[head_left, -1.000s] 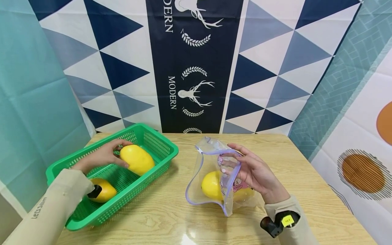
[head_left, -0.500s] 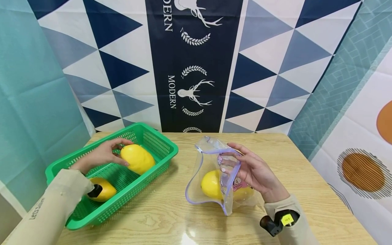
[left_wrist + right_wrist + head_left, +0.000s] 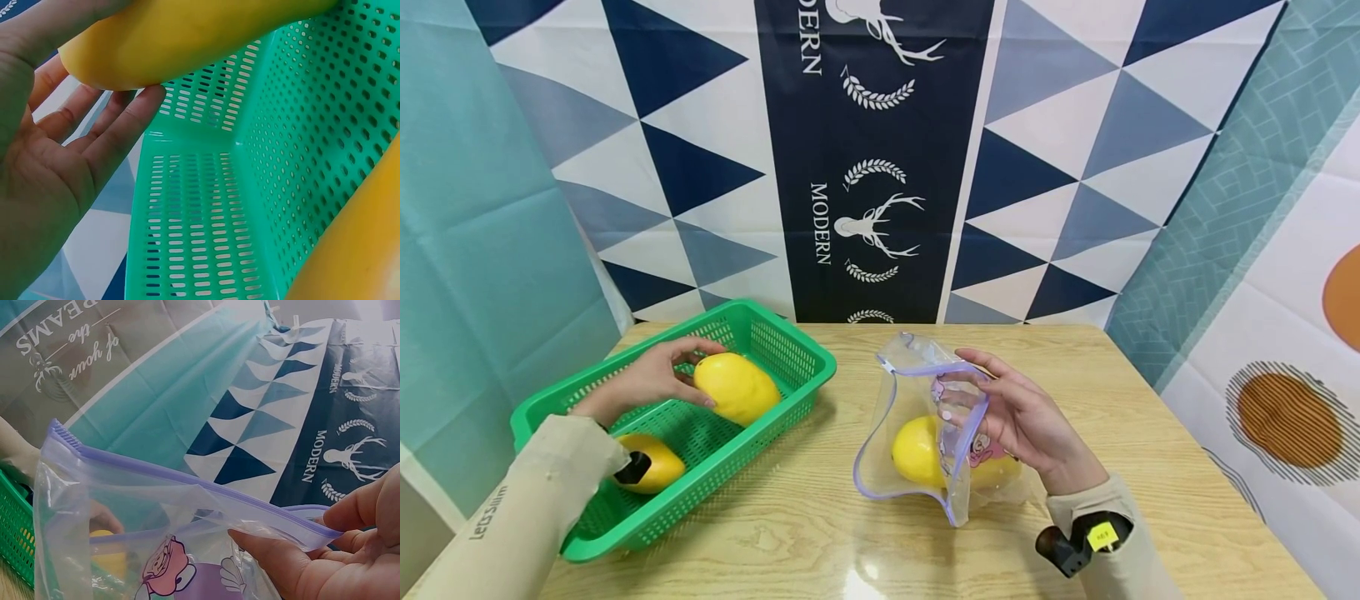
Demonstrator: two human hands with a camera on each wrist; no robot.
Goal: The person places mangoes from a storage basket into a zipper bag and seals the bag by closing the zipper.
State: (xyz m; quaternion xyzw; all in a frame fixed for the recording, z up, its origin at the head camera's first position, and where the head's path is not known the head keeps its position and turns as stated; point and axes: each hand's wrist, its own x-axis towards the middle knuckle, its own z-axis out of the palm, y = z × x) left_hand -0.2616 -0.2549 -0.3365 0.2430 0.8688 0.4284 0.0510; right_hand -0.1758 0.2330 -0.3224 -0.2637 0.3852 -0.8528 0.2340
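Observation:
In the head view, my left hand (image 3: 658, 375) holds a yellow mango (image 3: 739, 389) between thumb and fingers, over the green basket (image 3: 790, 354). The left wrist view shows the thumb on top of it and fingertips at its underside. A second, more orange mango (image 3: 662, 467) lies in the basket below my wrist, partly covered by the sleeve and wrist camera. On the right, my right hand (image 3: 1030, 425) pinches the lilac zip edge of a clear zip bag (image 3: 917, 358), keeping its mouth apart. Inside the bag rests yellow fruit (image 3: 917, 450), partly behind a pink cartoon print.
The perforated basket stands at an angle on the left of the wooden table (image 3: 820, 517), with the bag to its right. Behind the table hangs a patterned cloth (image 3: 872, 292), and more cloth hangs on both sides.

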